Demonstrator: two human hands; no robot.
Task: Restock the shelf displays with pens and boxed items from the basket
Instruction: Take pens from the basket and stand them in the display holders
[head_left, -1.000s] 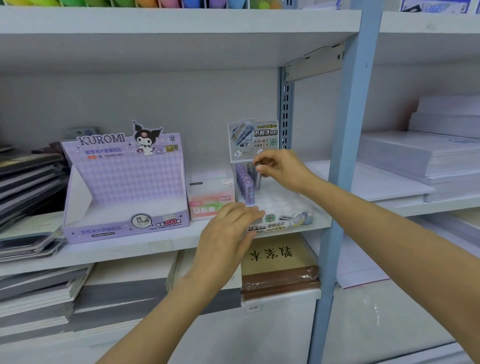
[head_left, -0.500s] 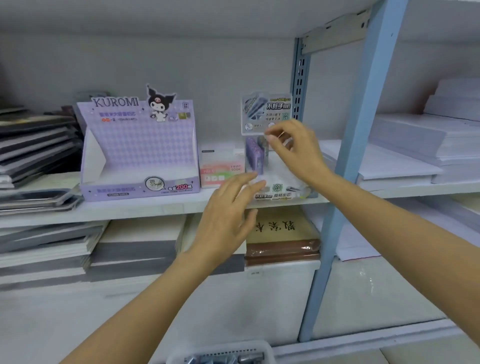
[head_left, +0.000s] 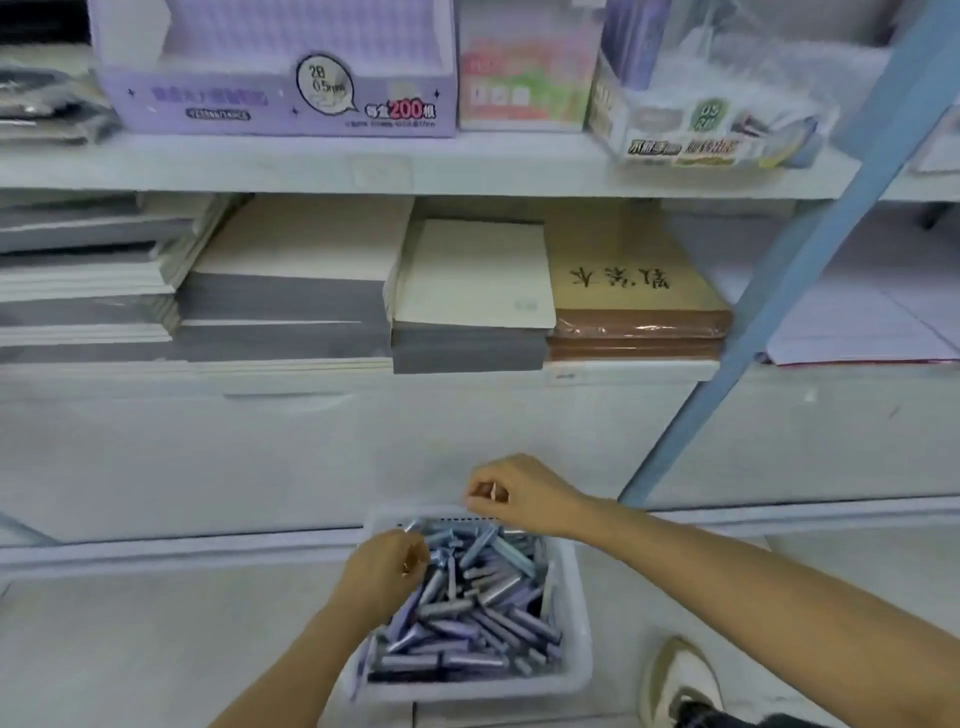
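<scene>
Pale floor (head_left: 130, 649), basket (head_left: 577, 629) of pens (head_left: 467, 603), left fingers (head_left: 413, 556) over pens

Floor (head_left: 156, 649) bears basket (head_left: 574, 618); shelf (head_left: 260, 166) bears purple display box (head_left: 275, 104).

**Non-task stock and fixtures, head view.**
Grey-and-cream notebook stacks (head_left: 280, 301) at left; a cream-covered pad (head_left: 472, 275) lies between them and a shrink-wrapped brown pack (head_left: 636, 317). Blue upright post (head_left: 810, 249) stands right of it, lined sheets (head_left: 857, 332) beyond, shoe (head_left: 680, 675) near right.
</scene>
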